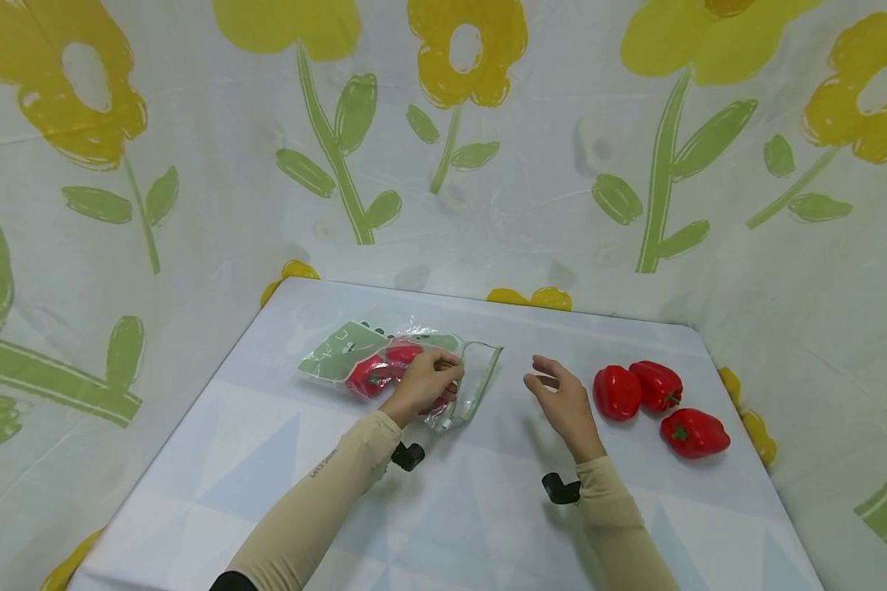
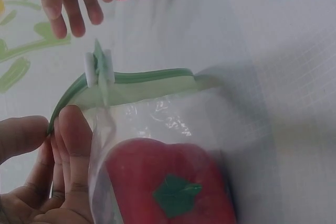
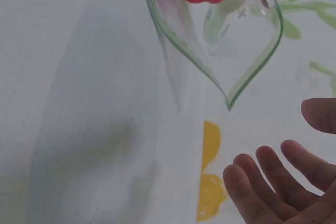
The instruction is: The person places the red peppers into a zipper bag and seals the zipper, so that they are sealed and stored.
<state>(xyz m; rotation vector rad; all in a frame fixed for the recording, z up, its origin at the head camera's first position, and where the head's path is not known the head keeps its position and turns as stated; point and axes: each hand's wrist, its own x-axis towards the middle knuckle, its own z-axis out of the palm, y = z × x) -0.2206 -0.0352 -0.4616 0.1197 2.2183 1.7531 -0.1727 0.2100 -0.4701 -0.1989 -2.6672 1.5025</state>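
Observation:
A clear zip bag (image 1: 343, 349) with green printing and a green-edged mouth lies on the table, holding red bell peppers (image 1: 368, 375). My left hand (image 1: 423, 384) pinches the rim of its mouth between thumb and fingers. In the left wrist view, a white slider (image 2: 90, 70) sits on the green zip edge (image 2: 152, 76), and one pepper (image 2: 168, 182) shows through the plastic. To the right of the bag, my right hand (image 1: 565, 406) hovers with fingers spread and slightly bent, nothing in it. The right wrist view shows the bag's mouth (image 3: 229, 103) gaping.
Three loose red bell peppers lie on the table right of my right hand: one upright (image 1: 617, 393), one behind it (image 1: 658, 386), one nearer (image 1: 695, 433). A flower-printed curtain (image 1: 488, 222) stands around the white and pale blue tabletop (image 1: 266, 460).

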